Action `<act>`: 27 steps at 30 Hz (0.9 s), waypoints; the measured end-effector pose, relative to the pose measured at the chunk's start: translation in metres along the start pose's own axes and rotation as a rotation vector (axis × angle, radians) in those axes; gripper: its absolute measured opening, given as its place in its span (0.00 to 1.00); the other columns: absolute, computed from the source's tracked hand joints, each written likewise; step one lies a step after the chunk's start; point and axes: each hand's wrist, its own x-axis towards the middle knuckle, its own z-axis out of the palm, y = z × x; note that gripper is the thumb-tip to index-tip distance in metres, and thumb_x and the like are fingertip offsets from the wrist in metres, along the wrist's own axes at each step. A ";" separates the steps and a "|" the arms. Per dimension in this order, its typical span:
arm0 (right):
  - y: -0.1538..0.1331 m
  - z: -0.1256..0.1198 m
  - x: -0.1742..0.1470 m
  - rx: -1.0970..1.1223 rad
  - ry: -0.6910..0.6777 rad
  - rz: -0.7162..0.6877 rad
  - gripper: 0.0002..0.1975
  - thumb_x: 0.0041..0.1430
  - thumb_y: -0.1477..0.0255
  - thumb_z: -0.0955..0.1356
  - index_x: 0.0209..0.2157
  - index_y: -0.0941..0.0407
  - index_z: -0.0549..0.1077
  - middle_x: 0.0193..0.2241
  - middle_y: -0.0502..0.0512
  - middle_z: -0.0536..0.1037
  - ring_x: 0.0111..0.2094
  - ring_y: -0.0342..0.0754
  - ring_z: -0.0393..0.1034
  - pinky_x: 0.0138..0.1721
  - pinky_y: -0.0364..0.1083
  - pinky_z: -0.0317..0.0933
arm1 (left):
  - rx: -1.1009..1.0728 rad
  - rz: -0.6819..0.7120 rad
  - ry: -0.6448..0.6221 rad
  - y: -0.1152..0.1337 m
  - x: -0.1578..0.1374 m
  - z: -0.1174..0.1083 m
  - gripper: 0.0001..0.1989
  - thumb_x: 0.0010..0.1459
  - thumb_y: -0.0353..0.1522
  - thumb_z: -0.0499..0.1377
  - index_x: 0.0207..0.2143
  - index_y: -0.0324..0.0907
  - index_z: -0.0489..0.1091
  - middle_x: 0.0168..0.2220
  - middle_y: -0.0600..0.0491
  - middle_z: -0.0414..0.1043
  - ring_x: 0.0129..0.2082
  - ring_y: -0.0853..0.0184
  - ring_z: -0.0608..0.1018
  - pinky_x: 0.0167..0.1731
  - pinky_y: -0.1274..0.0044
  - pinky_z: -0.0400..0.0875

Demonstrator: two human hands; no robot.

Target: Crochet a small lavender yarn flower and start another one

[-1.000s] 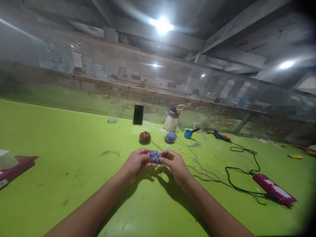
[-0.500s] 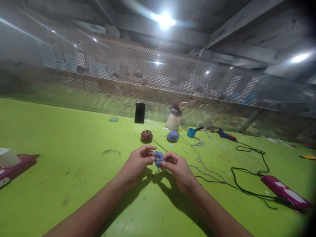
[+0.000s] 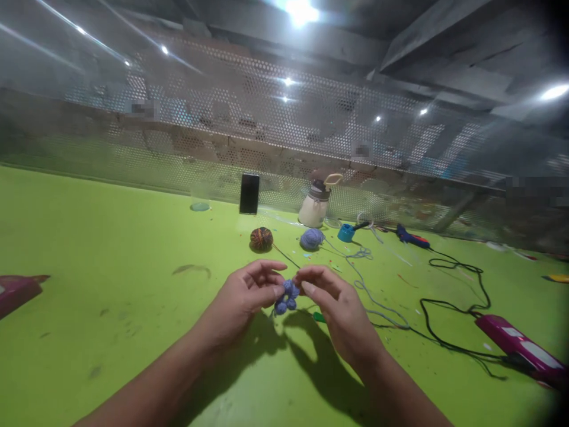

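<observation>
My left hand (image 3: 249, 293) pinches a small purple crochet flower (image 3: 290, 290) between thumb and fingers. At the flower's upper right edge, the fingertips of my right hand (image 3: 340, 305) close on it; the exact grip is partly hidden. A short green stick-like end (image 3: 319, 317) shows beside my right hand, the remainder covered by it. Beyond my hands lie a dark multicolour yarn ball (image 3: 261, 239), its strand running toward my right fingers, and a purple yarn ball (image 3: 312, 239) with a loose strand trailing to the right.
On the green table (image 3: 111, 237) a phone (image 3: 249, 194) and a bottle (image 3: 313, 204) stand at the back. A blue tape roll (image 3: 345, 232), a glue gun (image 3: 412, 237) with a black cord and a magenta power strip (image 3: 518, 344) are at right. Another magenta object (image 3: 20, 293) sits left.
The flower has turned and tilted in my fingers, showing more of its petals. My right hand has shifted to the flower's upper edge, and the green end has come into sight.
</observation>
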 end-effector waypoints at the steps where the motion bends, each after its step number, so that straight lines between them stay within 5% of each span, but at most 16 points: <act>1: -0.002 0.001 -0.001 -0.003 -0.013 0.021 0.07 0.55 0.69 0.71 0.36 0.54 0.74 0.34 0.54 0.75 0.39 0.49 0.68 0.42 0.49 0.60 | 0.009 -0.012 -0.014 0.000 -0.001 0.001 0.15 0.49 0.28 0.67 0.40 0.40 0.73 0.32 0.53 0.71 0.34 0.69 0.72 0.37 0.75 0.65; 14: -0.005 -0.003 -0.008 0.110 -0.152 0.130 0.08 0.52 0.76 0.74 0.36 0.54 0.76 0.31 0.50 0.76 0.33 0.42 0.69 0.37 0.42 0.64 | 0.099 -0.058 -0.078 0.004 -0.008 0.004 0.08 0.51 0.28 0.67 0.35 0.41 0.73 0.29 0.57 0.71 0.31 0.72 0.71 0.34 0.78 0.64; 27: -0.013 0.004 -0.011 -0.014 -0.105 0.001 0.07 0.51 0.80 0.71 0.33 0.55 0.74 0.29 0.49 0.75 0.32 0.41 0.69 0.35 0.42 0.65 | -0.022 -0.107 -0.129 0.008 -0.011 0.013 0.06 0.51 0.24 0.62 0.32 0.40 0.69 0.30 0.57 0.67 0.30 0.74 0.67 0.31 0.79 0.60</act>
